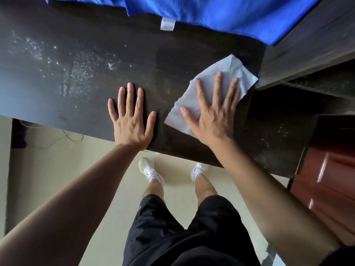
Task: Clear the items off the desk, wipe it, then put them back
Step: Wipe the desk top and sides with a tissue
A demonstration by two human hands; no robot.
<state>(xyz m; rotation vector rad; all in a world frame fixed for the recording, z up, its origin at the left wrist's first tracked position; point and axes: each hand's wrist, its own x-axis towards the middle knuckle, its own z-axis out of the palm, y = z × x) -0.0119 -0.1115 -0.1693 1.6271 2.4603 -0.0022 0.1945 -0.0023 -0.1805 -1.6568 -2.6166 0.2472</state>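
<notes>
The dark desk [76, 89] runs across the upper half of the head view, with a patch of wet droplets on its left part. A pale grey wiping cloth [226, 73] lies flat near the desk's right end. My right hand [213, 112] presses down on the cloth with its fingers spread. My left hand [130, 116] rests flat on the bare desk near the front edge, fingers apart, holding nothing.
A blue fabric [221, 14] with a white label hangs over the desk's back edge. A dark side panel [307, 54] rises at the right, with a reddish-brown cabinet [330, 189] below it. A cable [63, 139] lies on the beige floor under the desk.
</notes>
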